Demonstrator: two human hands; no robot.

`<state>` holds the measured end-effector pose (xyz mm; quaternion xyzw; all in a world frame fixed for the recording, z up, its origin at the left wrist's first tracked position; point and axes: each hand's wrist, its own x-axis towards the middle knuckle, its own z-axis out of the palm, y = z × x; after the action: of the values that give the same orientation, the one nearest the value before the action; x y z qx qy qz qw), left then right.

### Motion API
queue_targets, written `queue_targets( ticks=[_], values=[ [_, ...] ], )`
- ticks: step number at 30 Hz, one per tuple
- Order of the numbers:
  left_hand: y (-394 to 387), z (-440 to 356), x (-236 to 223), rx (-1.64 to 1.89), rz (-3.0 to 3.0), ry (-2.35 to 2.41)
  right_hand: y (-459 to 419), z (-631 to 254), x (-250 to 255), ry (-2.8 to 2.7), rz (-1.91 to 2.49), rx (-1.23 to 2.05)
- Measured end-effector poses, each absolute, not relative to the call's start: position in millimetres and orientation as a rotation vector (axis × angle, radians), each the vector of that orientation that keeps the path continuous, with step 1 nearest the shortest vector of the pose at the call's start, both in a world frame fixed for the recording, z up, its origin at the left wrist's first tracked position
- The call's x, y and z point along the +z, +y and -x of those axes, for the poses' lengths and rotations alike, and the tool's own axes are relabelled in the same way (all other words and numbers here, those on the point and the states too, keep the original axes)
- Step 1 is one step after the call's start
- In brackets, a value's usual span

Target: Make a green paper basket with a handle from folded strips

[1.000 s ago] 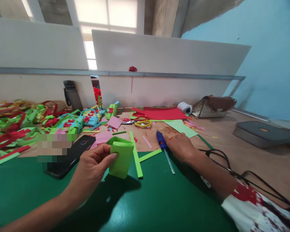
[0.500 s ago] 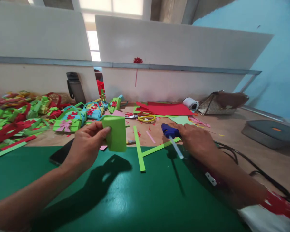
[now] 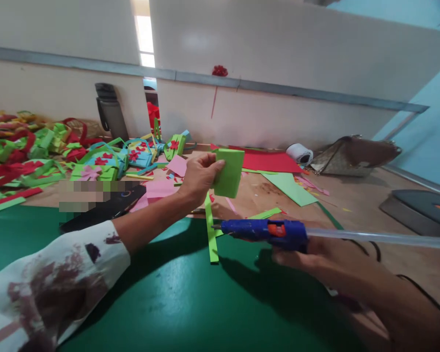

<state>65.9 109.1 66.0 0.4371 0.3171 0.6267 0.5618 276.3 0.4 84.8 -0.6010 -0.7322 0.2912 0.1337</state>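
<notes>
Green folded paper [image 3: 231,173] at my 12 o'clock, edge pinched in my left hand [image 3: 198,180].
Edge grip probably keeps its front free; my right hand [image 3: 317,259] grips the glue gun [image 3: 254,231], paper's 5 o'clock, nozzle [image 3: 216,227] toward 9.

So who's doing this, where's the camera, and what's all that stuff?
There's no robot here, just a person using two bare hands. The picture comes from a camera worn on the person's head, looking forward and down. The left hand pinches a folded green paper piece above the table. The right hand holds a blue glue gun, with a long, see-through stick poking out of its back. On the table lie green paper strips, pink paper, a dark phone and a pile of colourful paper crafts.
</notes>
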Motion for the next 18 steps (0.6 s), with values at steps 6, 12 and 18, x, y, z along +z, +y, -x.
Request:
queue_targets(
  ticks=[6, 12, 18],
  values=[
    [83, -19, 101, 1.484, -1.775, 1.004, 7, -281, 69, -2.060, 1.715, 1.167],
    [76, -8, 61, 1.279, -2.544, 1.406, 14, -274, 69, -2.130, 1.670, 1.127],
    [67, -39, 26, 0.911, -3.188, 0.929, 4, -274, 80, -2.244, 1.707, 1.053]
  ],
)
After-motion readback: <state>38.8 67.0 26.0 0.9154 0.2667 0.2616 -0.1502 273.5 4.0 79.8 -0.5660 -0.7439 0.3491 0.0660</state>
